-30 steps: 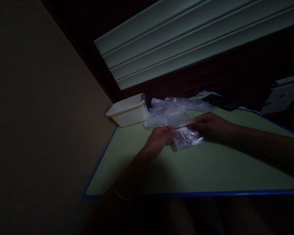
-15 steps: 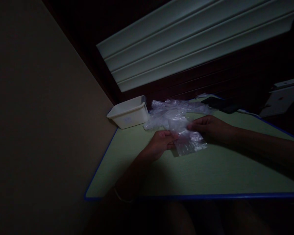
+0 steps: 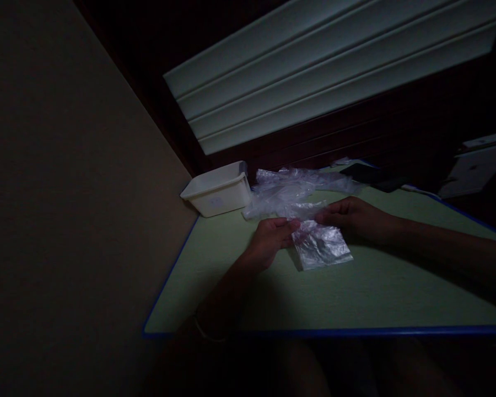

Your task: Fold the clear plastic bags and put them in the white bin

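Observation:
A clear plastic bag is stretched between my two hands, just above the table. My left hand pinches its left edge with thumb and fingers. On the opposite edge, my right hand grips it the same way. The bag's lower part hangs toward me and shines, while its upper part tilts away. Behind it lies a loose heap of clear plastic bags; the held bag overlaps the heap in view, and I cannot tell whether they touch.
The pale green table has a blue rim. A white plastic bin stands at its back left corner by the wall. A dark flat item lies at the back right. A slatted panel rises behind. The room is dim.
The held bag has flattened and its lower part has swung slightly toward me, with the upper part folding lower. Both hands keep their grip and have shifted only a little.

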A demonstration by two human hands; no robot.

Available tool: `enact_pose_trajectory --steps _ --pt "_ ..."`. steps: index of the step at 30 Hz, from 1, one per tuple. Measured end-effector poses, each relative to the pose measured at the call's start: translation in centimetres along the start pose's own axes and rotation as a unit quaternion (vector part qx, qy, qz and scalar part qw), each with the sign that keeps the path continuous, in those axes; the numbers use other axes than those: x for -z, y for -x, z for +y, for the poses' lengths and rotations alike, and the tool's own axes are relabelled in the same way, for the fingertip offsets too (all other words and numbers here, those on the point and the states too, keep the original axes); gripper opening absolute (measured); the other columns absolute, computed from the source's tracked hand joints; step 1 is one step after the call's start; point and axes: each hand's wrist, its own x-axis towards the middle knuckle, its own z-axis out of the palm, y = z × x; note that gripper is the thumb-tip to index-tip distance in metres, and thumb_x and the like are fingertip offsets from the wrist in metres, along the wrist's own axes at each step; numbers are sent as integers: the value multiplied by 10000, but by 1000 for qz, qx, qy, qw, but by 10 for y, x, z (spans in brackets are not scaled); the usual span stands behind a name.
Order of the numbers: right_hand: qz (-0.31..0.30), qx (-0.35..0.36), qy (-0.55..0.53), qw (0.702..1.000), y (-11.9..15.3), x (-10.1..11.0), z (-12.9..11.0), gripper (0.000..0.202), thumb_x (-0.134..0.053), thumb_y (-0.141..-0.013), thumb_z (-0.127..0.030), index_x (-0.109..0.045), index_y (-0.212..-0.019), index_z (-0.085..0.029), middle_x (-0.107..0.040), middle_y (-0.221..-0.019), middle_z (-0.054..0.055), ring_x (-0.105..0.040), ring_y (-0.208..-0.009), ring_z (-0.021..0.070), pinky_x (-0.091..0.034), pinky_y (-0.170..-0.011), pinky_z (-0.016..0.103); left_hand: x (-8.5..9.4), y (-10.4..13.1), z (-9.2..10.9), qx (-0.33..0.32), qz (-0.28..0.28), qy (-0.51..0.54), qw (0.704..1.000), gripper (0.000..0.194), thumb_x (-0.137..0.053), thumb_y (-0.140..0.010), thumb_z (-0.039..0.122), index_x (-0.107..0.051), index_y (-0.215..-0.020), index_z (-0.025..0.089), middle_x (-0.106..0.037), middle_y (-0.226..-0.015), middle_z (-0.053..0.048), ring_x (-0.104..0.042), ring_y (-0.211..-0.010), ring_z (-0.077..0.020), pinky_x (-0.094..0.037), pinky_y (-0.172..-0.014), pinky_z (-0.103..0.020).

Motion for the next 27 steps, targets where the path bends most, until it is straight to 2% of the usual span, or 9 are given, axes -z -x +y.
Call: enact_pose_trajectory --steps 7,15,20,27 --pt "-6 -28 -41 999 1 2 0 255 -742 -755 -430 -741 -797 -178 -696 -730 45 -582 -601 133 -473 -605 290 0 0 2 4 16 -6 1000 257 -775 -738 242 -725 -933 83 -731 -879 -115 -681 -720 -158 -542 -776 -346" --pt "9 -23 -135 991 3 -2 -7 183 -801 -689 -327 -738 -783 -182 -693 -716 32 -583 -590 130 -464 -575 276 5 0 3 -18 2 1 1000 336 -809 -683 265 -724 -980 131 -737 -906 -78 -697 -749 -166 -549 -750 -329" --pt "25 -21 -157 987 1 0 -6 217 -805 -655 -267 -758 -860 -213 -728 -792 33 -622 -656 142 -488 -639 287 6 0 5 -24 4 15 1000 235 -775 -703 216 -735 -919 134 -741 -877 -74 -698 -748 -166 -557 -772 -345" --pt "29 -9 -152 988 1 2 -7 143 -759 -625 -230 -760 -760 -182 -717 -744 47 -618 -658 154 -483 -639 286 7 -1 8 -21 -8 7 1000 122 -661 -718 161 -729 -809 115 -729 -803 -78 -688 -721 -168 -561 -734 -331"
